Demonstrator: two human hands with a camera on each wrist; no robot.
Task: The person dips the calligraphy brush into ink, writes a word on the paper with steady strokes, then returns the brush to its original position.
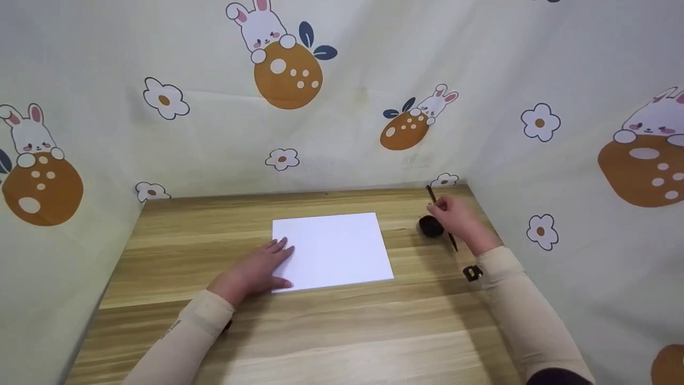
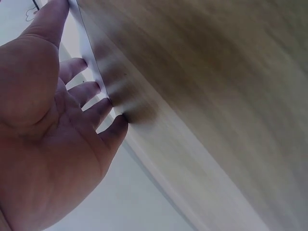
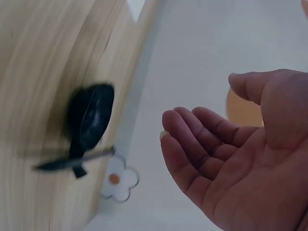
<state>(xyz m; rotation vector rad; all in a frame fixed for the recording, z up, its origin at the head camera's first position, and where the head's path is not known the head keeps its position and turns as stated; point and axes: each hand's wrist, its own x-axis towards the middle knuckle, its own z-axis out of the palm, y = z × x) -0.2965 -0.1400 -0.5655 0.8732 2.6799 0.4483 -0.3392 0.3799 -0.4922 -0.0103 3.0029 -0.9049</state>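
A white sheet of paper (image 1: 334,254) lies on the wooden table. My left hand (image 1: 259,270) rests on its left edge, fingers and thumb spread; in the left wrist view the fingertips (image 2: 120,122) meet that edge. At the right, a round black dish (image 1: 430,227) with a short handle shows beside my right hand (image 1: 457,216). A slim dark brush (image 3: 72,160) with a pointed tip lies across the dish's handle. In the head view my right hand overlaps the brush's middle. The right wrist view shows that hand's fingers loosely bent, thumb apart, with nothing between them.
A pale cloth (image 1: 214,144) printed with rabbits and flowers surrounds the back and sides of the table (image 1: 331,331). A small dark block (image 1: 472,273) with a yellow mark shows beside the right wrist.
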